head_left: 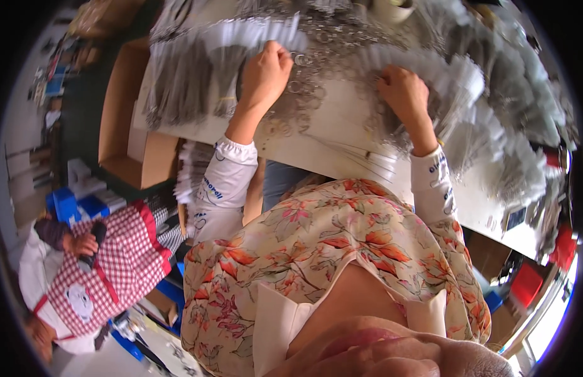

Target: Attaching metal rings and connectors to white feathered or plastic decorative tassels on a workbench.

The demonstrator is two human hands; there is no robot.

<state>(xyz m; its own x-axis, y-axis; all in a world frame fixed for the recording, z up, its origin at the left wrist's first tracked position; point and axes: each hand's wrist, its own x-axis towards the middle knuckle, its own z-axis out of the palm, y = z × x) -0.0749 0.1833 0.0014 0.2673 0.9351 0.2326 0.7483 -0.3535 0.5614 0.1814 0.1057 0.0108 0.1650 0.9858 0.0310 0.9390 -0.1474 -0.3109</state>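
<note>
My left hand [266, 72] is over the far middle of the white table [342, 160], its fingers curled closed. It is beside a row of grey wire-like bundles [178, 88] with whitish ends. What it pinches, if anything, is too small to make out. My right hand [406, 94] is also closed, next to a fanned bundle [461, 81] of thin strands with pale, glossy ends. Its fingertips point left, and their contents cannot be made out. Between the hands lies a scatter of small metal rings [301, 88], partly blurred. Several long thin wires [360, 154] lie on the table nearer me.
More strand bundles [517, 157] cover the table's right side. An open cardboard box [131, 119] stands left of the table. A pale round container [392, 11] is at the far edge. At lower left, a person in a red checked apron [109, 270] holds a dark object [98, 242].
</note>
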